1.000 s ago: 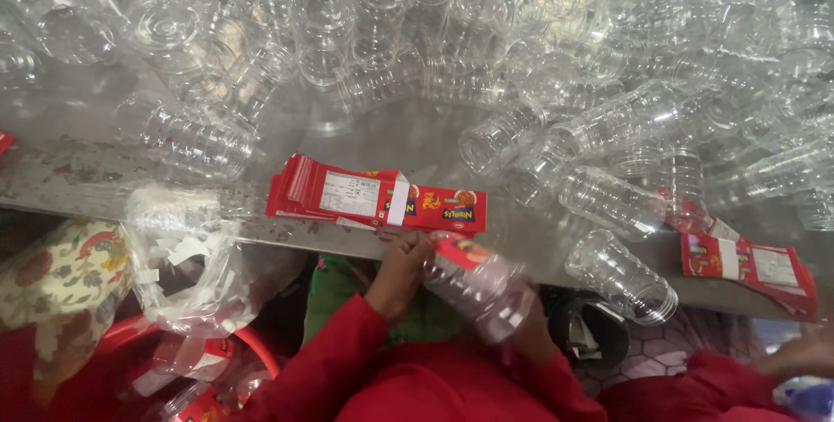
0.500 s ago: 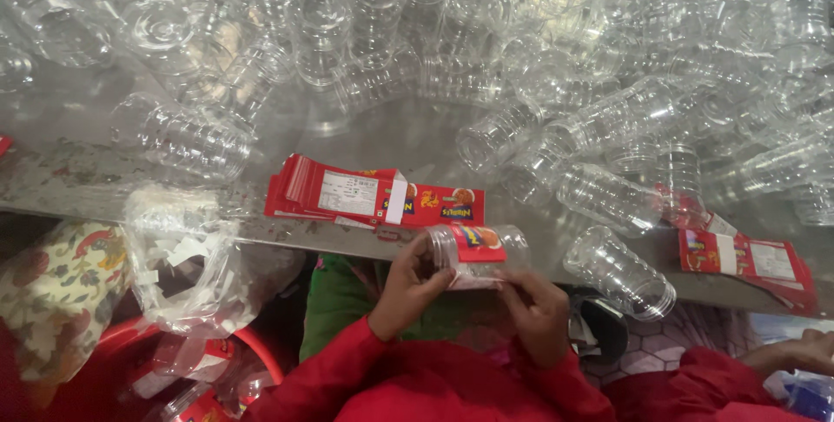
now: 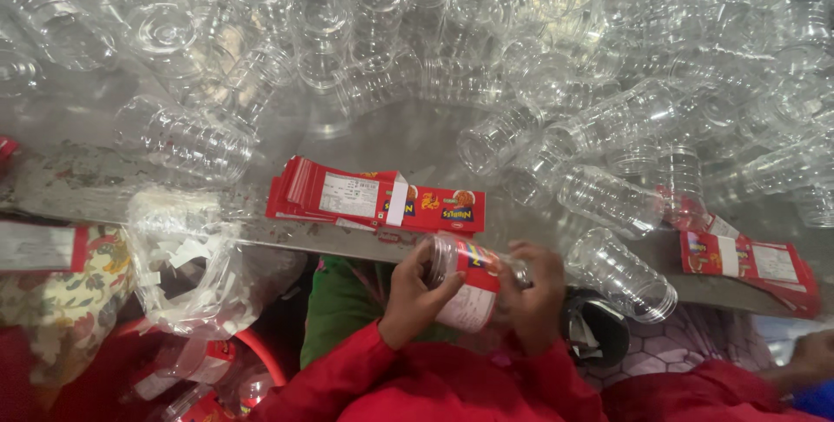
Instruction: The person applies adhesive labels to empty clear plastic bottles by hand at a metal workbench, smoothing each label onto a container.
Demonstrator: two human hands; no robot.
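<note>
We are holding a clear plastic jar (image 3: 469, 287) just off the near edge of the metal surface (image 3: 408, 139), level with our chest. A red label (image 3: 473, 283) is wrapping around the jar's body. Our left hand (image 3: 415, 296) is gripping the jar from the left, fingers curled over its upper end, grip clamped on the jar. Our right hand (image 3: 534, 296) is pressing against the jar's right side, fingers closed over the label and jar. Both sleeves are red.

On the surface just beyond the hands, a stack of flat red labels (image 3: 373, 199) is lying along the near edge. A second stack of red labels (image 3: 751, 264) is lying at the near right corner. An empty clear jar (image 3: 621, 274) is lying on its side just right of our right hand. A large heap of empty clear jars (image 3: 417, 39) is covering the far part of the surface. A clear plastic bag (image 3: 195, 257) holding white paper strips is hanging off the near edge at the left.
</note>
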